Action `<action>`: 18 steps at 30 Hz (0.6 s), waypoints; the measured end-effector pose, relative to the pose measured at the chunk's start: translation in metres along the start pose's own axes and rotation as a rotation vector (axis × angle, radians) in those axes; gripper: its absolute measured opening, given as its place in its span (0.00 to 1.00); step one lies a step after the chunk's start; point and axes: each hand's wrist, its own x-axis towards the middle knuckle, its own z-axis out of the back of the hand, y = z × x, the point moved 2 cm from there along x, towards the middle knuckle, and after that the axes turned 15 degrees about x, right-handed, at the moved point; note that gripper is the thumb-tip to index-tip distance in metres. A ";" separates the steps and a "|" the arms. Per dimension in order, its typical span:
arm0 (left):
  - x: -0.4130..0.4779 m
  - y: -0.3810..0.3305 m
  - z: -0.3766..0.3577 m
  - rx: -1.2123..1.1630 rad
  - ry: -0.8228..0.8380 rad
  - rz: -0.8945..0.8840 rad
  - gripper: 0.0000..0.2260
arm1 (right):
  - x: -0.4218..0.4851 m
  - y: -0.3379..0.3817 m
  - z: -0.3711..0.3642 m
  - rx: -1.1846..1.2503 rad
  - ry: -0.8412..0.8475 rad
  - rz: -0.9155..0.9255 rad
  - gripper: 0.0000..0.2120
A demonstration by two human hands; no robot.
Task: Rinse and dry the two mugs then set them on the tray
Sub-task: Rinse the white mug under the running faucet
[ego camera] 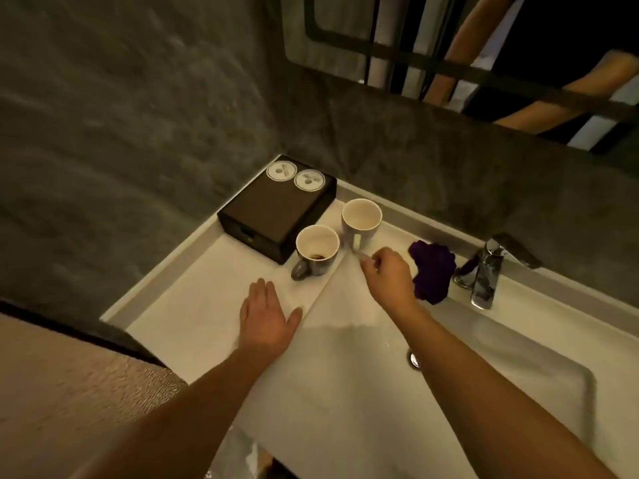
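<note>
Near mug (316,252), far mug (361,217): glazed cylinders, upright, mouths up, handles toward the person. Left hand (268,314) flat, fingers straight, on smooth white cloth (328,392); right hand (389,274) pinches its corner.

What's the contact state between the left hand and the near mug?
Apart. The head view shows the left hand lying flat on the counter, with a strip of white surface visible between its fingertips and the near mug's grey handle.
</note>
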 end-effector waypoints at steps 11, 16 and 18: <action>0.017 -0.003 -0.026 0.192 -0.073 -0.038 0.41 | 0.038 0.012 -0.042 0.086 -0.206 -0.094 0.17; 0.020 -0.001 -0.028 0.200 -0.075 -0.055 0.41 | 0.037 0.014 -0.052 0.026 -0.309 -0.094 0.12; 0.021 -0.001 -0.028 0.206 -0.057 -0.072 0.42 | 0.035 0.014 -0.050 -0.015 -0.365 -0.116 0.12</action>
